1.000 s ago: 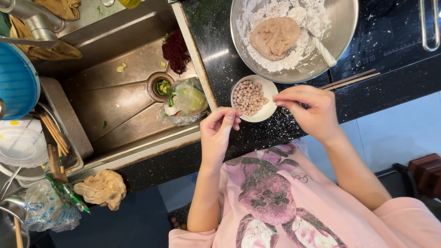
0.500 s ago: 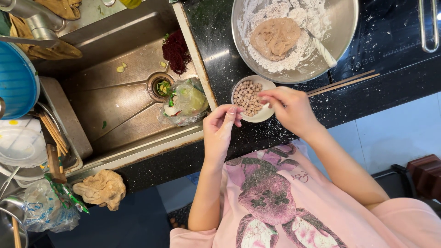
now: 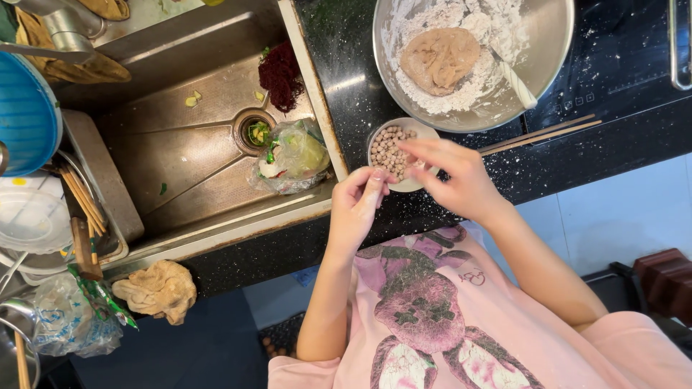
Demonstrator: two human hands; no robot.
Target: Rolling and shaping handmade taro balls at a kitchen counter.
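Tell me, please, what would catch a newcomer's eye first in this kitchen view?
Probably the large steel bowl with a tan dough lump in white flour, at the top on the black counter. Just below it, the right hand reaches over a small white bowl of tan dough balls, beside the left hand.

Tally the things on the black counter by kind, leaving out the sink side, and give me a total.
Metal mixing bowl, holding a dough lump and flour: 1
Small white bowl of little round balls: 1
Chopsticks: 2
Total: 4
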